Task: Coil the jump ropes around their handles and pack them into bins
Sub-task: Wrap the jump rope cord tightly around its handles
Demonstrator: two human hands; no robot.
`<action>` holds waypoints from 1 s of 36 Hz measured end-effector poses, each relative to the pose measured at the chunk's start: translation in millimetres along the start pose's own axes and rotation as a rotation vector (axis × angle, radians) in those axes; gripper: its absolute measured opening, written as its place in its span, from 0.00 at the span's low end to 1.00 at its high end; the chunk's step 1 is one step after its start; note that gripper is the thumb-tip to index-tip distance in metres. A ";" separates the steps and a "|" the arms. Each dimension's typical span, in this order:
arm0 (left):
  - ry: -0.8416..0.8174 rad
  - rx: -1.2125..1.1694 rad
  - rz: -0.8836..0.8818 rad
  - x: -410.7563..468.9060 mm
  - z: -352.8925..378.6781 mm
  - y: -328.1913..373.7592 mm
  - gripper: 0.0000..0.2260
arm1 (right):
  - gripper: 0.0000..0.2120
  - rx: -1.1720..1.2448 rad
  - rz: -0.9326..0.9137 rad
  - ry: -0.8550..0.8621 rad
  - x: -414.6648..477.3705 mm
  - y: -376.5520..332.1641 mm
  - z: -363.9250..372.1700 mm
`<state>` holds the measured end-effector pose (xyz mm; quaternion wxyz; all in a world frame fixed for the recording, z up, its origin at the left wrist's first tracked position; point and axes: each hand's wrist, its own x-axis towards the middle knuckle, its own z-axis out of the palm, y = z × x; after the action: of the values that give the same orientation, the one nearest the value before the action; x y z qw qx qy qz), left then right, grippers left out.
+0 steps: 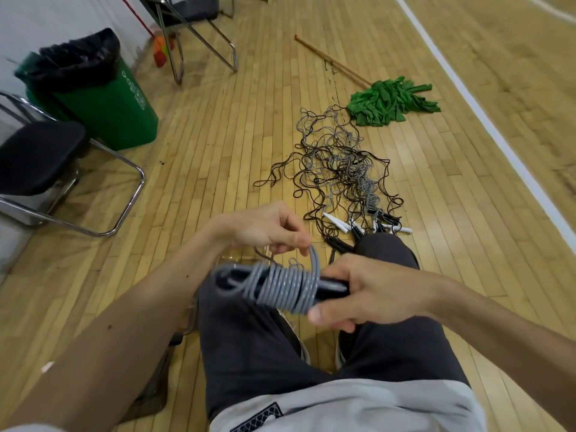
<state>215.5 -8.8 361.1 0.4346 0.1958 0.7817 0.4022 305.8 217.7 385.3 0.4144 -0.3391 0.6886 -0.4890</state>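
Note:
A grey jump rope (285, 286) is wound in several tight turns around its black handles (330, 289), held over my lap. My right hand (367, 294) grips the handles at their right end. My left hand (268, 230) pinches the free end of the grey rope just above the coil. On the wooden floor ahead lies a tangled pile of grey and black jump ropes (336, 163), with their black and white handles (374, 226) near my knee.
A green bin with a black liner (103, 98) stands at the left by the wall. Black metal-framed chairs (43, 157) sit at the left and back. A green mop (389, 101) lies beyond the rope pile. A clear container edge (237, 258) shows under my left hand.

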 end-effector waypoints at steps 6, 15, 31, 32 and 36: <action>0.229 -0.069 -0.184 7.2 -3.9 -74.8 0.11 | 0.08 0.258 -0.010 0.165 -4.1 -3.3 -17.6; 0.234 -0.400 0.004 -10.6 52.7 0.3 0.14 | 0.17 0.405 0.032 0.284 2.5 14.8 -30.1; 0.252 -0.092 -0.089 -5.4 78.2 12.8 0.16 | 0.07 0.166 0.346 0.579 21.0 51.5 -42.4; 0.251 -0.066 -0.098 -4.8 77.3 13.3 0.16 | 0.07 0.151 0.359 0.579 21.6 52.0 -42.6; 0.258 0.041 -0.135 -5.1 71.8 14.7 0.14 | 0.08 0.100 0.391 0.582 22.3 56.2 -44.5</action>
<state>277.7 29.6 354.1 0.3525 0.0983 0.8505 0.3778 252.6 232.1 334.3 0.3027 -0.0265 0.8050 -0.5096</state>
